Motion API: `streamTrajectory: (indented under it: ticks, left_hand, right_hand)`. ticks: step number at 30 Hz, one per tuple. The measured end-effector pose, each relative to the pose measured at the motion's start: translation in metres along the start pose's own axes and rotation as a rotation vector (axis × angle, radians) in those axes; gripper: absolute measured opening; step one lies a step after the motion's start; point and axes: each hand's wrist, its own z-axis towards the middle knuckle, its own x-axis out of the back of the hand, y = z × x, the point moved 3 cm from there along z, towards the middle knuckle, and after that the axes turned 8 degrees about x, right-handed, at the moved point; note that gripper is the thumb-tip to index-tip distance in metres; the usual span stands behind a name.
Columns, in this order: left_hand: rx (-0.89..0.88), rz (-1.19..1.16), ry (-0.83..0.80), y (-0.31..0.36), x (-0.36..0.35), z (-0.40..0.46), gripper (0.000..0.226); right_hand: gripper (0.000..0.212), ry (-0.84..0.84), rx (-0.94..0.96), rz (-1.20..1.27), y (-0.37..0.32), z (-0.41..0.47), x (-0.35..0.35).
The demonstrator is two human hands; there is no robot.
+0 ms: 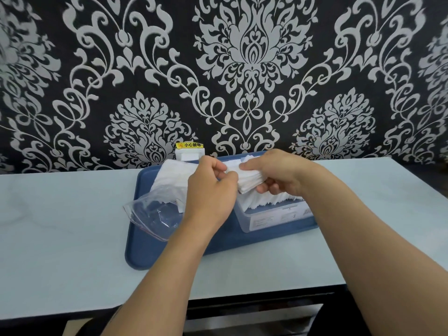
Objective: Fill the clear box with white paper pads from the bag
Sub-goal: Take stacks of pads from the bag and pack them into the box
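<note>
Head view: our right hand (278, 170) grips pad stack (249, 181) over clear box (274, 217); left hand (211, 187) pinches stack's edge. We judge next: lower stack into box beside pads already there.

a pale worktop (72, 226) stands against the patterned wall; a blue tray (218, 241) lies flat on it, near the back edge.

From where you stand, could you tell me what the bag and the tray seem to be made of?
The bag looks like thin clear plastic film: see-through, crinkled, with glossy highlights. The tray seems to be moulded blue plastic with a matte, smooth finish and a rounded raised rim, though coated metal cannot be ruled out.
</note>
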Motion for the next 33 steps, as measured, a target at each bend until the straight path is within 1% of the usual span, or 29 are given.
streamTrajectory:
  ticks: [2, 3, 5, 7, 9, 12, 14, 17, 19, 21, 23, 25, 28, 31, 33]
  left_hand:
    - [-0.031, 0.019, -0.02, 0.002, 0.0, -0.002, 0.015]
    - [-0.075, 0.049, -0.047, 0.002, 0.0, -0.002, 0.019]
    - [-0.182, 0.148, -0.126, 0.004, -0.001, -0.003, 0.025]
    - [-0.257, 0.286, -0.169, 0.002, -0.002, -0.004, 0.023]
    - [-0.306, 0.436, -0.161, -0.001, -0.004, -0.003, 0.014]
    - [-0.336, 0.612, -0.142, -0.004, -0.008, -0.004, 0.002]
    - [-0.349, 0.65, -0.139, -0.004, -0.011, -0.005, 0.003]
    - [-0.356, 0.679, -0.149, -0.004, -0.015, -0.005, 0.004]
    - [-0.365, 0.685, -0.141, -0.004, -0.015, -0.005, 0.005]
    - [-0.366, 0.689, -0.133, -0.004, -0.014, -0.004, 0.005]
    - [-0.358, 0.691, -0.133, -0.004, -0.014, -0.003, 0.005]
    - [-0.344, 0.688, -0.141, -0.003, -0.015, -0.004, 0.004]
    - [-0.332, 0.681, -0.158, -0.002, -0.016, -0.006, 0.007]
    - [-0.321, 0.676, -0.168, 0.0, -0.017, -0.009, 0.01]
    - [-0.322, 0.667, -0.164, 0.001, -0.016, -0.01, 0.017]
  right_hand:
    - [0.019, 0.024, 0.008, -0.12, 0.0, 0.001, 0.0]
    - [0.023, 0.046, 0.027, -0.193, 0.0, 0.002, -0.001]
    - [0.037, 0.094, 0.071, -0.329, 0.001, 0.004, -0.003]
    - [0.047, 0.146, 0.108, -0.446, 0.002, 0.007, -0.008]
    - [0.047, 0.204, 0.146, -0.58, 0.004, 0.012, -0.014]
    - [0.033, 0.284, 0.195, -0.743, 0.004, 0.017, -0.022]
    - [0.028, 0.293, 0.214, -0.733, 0.003, 0.018, -0.023]
    - [0.031, 0.24, 0.194, -0.624, 0.001, 0.017, -0.021]
    - [0.03, 0.144, 0.128, -0.516, 0.003, 0.013, -0.019]
    - [0.022, 0.029, 0.045, -0.399, 0.005, 0.008, -0.02]
    - [0.02, -0.034, 0.003, -0.36, 0.005, 0.003, -0.02]
    - [0.021, -0.031, 0.015, -0.396, 0.003, 0.003, -0.022]
    - [0.023, 0.066, 0.064, -0.536, 0.002, 0.007, -0.026]
    - [0.014, 0.153, 0.118, -0.718, 0.005, 0.011, -0.03]
    - [0.019, 0.141, 0.14, -0.743, 0.004, 0.01, -0.031]
